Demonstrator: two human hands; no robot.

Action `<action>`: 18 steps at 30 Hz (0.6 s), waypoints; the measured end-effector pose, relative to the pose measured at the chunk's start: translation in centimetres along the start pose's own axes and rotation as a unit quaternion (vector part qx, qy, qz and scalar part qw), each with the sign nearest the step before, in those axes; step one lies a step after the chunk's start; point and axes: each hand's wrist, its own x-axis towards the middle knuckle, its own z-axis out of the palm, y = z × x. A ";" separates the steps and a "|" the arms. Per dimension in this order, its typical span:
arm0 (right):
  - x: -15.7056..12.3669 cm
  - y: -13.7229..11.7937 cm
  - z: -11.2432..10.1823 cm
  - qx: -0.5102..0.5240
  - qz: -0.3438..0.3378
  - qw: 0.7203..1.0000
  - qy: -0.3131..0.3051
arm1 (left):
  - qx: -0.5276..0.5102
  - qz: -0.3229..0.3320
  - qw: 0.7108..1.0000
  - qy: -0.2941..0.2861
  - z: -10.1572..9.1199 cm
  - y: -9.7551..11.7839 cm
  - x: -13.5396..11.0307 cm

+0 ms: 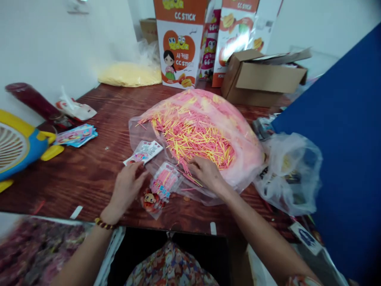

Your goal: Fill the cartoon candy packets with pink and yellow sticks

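Note:
A large clear plastic bag [247, 147] lies open on the table, spilling a heap of thin pink and yellow sticks [196, 139]. My right hand [205, 171] is at the near edge of the heap, fingers curled round a few pink sticks, fingertips partly hidden. My left hand [126, 188] rests by a small stack of white printed cards [145, 151], its fingertips on the lower edge and its thumb apart. Between my hands a small printed pouch [163, 184] lies flat, with pink sticks showing inside through its clear part.
Printed cartons [180, 51] and an open cardboard box [262, 83] stand at the back. A yellow bag [131, 74] lies back left. On the left are a yellow-blue fan [18, 143], blue packets [77, 135] and a tissue pack [79, 110]. A clear bag [291, 171] sits right, beside a blue panel [348, 159].

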 end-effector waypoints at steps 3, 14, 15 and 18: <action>-0.1 4.7 -3.9 -0.068 0.063 0.995 0.046 | 0.109 -0.038 0.993 0.004 -0.7 -0.7 3.0; 0.4 10.9 -8.3 -0.334 0.065 0.936 -0.086 | 0.222 -0.152 0.961 -0.058 1.7 -2.0 6.9; 0.5 10.8 -8.3 -0.334 0.057 0.936 -0.093 | 0.216 -0.153 0.963 -0.052 1.7 -2.0 6.9; 0.8 10.7 -8.3 -0.324 0.024 0.940 -0.102 | 0.199 -0.149 0.968 -0.036 1.7 -1.9 7.2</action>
